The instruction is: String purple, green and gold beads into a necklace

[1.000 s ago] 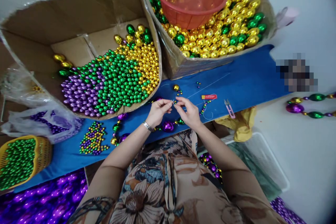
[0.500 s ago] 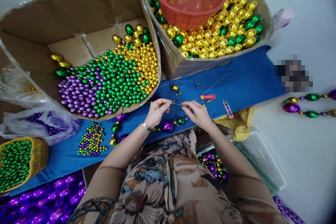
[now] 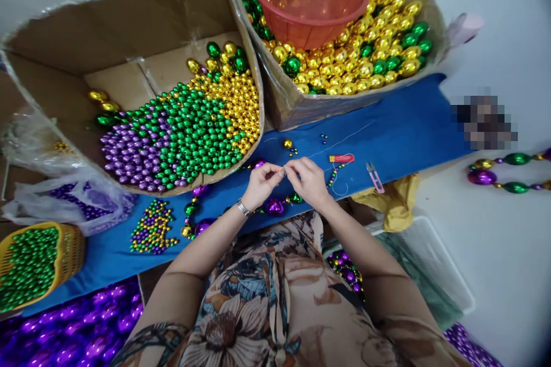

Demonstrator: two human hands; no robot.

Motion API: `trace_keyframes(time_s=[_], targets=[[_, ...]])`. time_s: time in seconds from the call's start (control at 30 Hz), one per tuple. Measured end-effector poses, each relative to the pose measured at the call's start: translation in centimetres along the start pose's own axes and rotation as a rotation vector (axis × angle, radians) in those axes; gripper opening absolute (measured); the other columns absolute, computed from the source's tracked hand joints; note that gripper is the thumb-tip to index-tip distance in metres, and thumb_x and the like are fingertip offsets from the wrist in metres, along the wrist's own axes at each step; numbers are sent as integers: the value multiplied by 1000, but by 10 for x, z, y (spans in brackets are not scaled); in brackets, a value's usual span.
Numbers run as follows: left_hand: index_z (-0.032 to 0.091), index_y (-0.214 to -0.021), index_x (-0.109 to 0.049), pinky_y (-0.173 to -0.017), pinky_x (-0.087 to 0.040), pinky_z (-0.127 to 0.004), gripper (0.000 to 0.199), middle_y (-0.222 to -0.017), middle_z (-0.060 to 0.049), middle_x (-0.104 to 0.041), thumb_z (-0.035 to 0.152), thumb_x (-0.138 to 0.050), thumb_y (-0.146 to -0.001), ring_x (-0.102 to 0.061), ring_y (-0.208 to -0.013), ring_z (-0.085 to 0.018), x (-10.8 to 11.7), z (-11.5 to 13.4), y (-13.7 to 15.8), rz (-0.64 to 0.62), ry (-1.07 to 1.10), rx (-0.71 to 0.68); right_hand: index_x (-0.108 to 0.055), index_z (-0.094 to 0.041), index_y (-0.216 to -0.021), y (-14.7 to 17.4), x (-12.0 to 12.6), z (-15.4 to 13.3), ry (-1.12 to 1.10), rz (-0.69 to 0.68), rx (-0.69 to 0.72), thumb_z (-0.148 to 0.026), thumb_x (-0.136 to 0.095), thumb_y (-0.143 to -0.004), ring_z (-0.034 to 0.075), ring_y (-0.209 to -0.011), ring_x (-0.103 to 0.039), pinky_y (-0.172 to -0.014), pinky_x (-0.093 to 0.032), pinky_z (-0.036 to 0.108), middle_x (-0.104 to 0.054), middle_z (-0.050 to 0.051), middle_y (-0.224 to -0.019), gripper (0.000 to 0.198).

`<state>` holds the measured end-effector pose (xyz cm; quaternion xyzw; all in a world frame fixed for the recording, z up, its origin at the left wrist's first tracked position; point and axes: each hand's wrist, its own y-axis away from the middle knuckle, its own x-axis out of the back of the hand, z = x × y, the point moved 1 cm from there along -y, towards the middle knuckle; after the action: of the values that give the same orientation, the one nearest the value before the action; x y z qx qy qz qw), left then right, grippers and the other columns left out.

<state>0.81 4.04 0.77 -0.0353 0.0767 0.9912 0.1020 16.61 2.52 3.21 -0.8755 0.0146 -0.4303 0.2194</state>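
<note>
Bead string by the near edge of the blue cloth.
Left hand and right hand pinch what looks like thin thread, fingertips together. A hard tug could snap it or make it slip, and a bump could send the tiny loose beads rolling. Half a second ago the hands were apart, thread pulled straight between them.
</note>
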Motion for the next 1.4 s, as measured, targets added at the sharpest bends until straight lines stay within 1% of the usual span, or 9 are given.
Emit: trace_keyframes(time_s=[0.13,0.3,0.47,0.67,0.93,1.03,1.13,1.23,1.4], targets=[[14,-82,-71,-57,-48,-23,35,-73,-2,-66,47,-79,-72,-56,-63,-10,1,0,3,-14,46,51,-65,-21,-90,2,-10,5,-22,-10,-53,-33,-47,-99,17,-79,-61,-77,-47,29,-69,5,-86,24],[15,-94,-73,-63,-53,-23,40,-90,-5,-70,42,-84,-66,-62,-75,-13,2,2,6,-99,158,119,-65,-21,-90,4,-9,6,-46,-2,-71,-33,-47,-99,17,-82,-61,-79,-47,29,-69,6,-89,23],[14,-84,-71,-58,-50,-22,40,-76,-2,-67,49,-81,-69,-58,-65,-10,2,0,3,-47,84,106,-65,-22,-90,1,-3,3,-138,-54,-111,-34,-48,-97,16,-78,-61,-76,-47,28,-67,5,-87,22],[14,-82,-69,-59,-50,-23,38,-73,-1,-65,50,-78,-72,-57,-63,-10,2,2,2,-90,-17,33,-65,-22,-88,-7,4,9,-217,-144,-157,-33,-54,-93,15,-73,-60,-69,-47,27,-64,2,-81,17],[13,-82,-69,-59,-50,-23,45,-70,-2,-65,53,-82,-65,-58,-62,-10,-2,0,2,9,121,138,-63,-22,-92,3,10,-2,-83,-85,-86,-33,-48,-96,20,-83,-62,-83,-47,33,-68,6,-84,20],[13,-82,-69,-59,-51,-23,44,-71,-1,-65,51,-84,-63,-58,-61,-9,-3,2,2,28,176,161,-60,-21,-108,9,6,-5,-175,-99,-178,-36,-44,-98,19,-77,-64,-76,-47,31,-68,4,-79,24],[14,-82,-69,-60,-51,-23,42,-72,-1,-65,50,-83,-65,-58,-63,-10,-3,3,3,10,169,147,-55,-21,-121,10,0,0,-323,-170,-333,-39,-40,-99,16,-60,-60,-63,-44,28,-62,-2,-65,32],[14,-83,-70,-60,-50,-24,41,-71,-2,-65,50,-81,-68,-58,-65,-11,-3,3,4,-20,110,107,-60,-23,-112,6,-5,7,-401,-211,-406,-46,-44,-96,13,-51,-52,-54,-39,26,-54,-6,-57,32],[14,-81,-69,-59,-49,-23,41,-71,-1,-63,52,-78,-71,-55,-64,-10,-3,3,5,-62,52,53,-65,-22,-103,3,-6,8,-398,-213,-395,-50,-49,-93,11,-50,-47,-52,-36,25,-52,-6,-57,33]])
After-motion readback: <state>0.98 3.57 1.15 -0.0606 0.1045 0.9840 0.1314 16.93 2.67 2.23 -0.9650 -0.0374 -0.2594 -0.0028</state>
